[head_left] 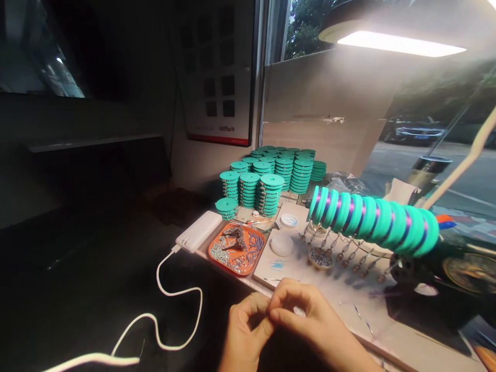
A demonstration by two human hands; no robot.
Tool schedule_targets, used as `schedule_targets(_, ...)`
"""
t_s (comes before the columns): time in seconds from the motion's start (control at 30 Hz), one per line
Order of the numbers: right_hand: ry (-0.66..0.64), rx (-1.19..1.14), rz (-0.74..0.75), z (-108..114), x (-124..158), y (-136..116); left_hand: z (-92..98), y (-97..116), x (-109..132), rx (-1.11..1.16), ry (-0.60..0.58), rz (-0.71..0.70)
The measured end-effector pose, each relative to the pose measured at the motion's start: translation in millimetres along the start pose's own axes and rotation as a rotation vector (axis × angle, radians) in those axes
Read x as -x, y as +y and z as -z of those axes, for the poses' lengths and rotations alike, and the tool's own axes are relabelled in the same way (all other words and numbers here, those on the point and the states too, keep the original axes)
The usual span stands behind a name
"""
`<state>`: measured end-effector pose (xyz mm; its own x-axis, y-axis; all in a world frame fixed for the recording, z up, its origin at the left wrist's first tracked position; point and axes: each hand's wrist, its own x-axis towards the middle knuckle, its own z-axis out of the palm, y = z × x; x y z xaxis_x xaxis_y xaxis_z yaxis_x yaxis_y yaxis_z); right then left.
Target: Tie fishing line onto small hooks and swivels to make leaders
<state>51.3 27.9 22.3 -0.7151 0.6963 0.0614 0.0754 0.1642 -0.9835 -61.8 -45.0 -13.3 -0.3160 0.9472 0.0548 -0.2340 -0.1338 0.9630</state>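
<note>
My left hand (245, 330) and my right hand (310, 318) meet at the near edge of the white work board (349, 294). Their fingertips are pinched together over something too small to make out. Just beyond them a row of teal spools (374, 219) wound with purple thread hangs on a horizontal rod, with small metal clasps (349, 256) dangling under it. An orange tray (236, 248) of small metal parts lies to the left of the board.
Stacks of teal spools (271, 178) stand at the back by the window. A white power bank (199, 231) with a white cable (170, 310) lies on the dark surface. Small round containers (282, 244) sit on the board. A lamp (399, 39) shines above.
</note>
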Motion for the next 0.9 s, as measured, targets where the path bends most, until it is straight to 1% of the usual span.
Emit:
schedule_targets(0.2,0.035,0.0,-0.011,2.1,0.9,0.3,-0.5,1.4,-0.5,0.008,0.004,0.024)
schedule_targets(0.43,-0.018,0.151,-0.011,5.8,-0.2,-4.4,4.7,-4.5,0.0,0.066,-0.016,0.115)
schedule_targets(0.5,-0.028,0.118,-0.019,4.8,-0.6,-3.8,6.2,-6.0,0.2,0.071,-0.007,0.115)
schedule_targets(0.63,-0.063,-0.02,-0.069,3.7,-0.8,-1.6,6.1,-6.3,1.2,0.1,0.027,0.152)
schedule_targets(0.8,-0.028,0.008,-0.056,6.1,-1.4,-2.2,3.4,-3.8,2.4,0.122,0.109,0.187)
schedule_targets(0.9,-0.046,0.008,-0.066,6.6,-1.8,-2.5,2.6,-2.3,2.6,0.151,0.102,0.199)
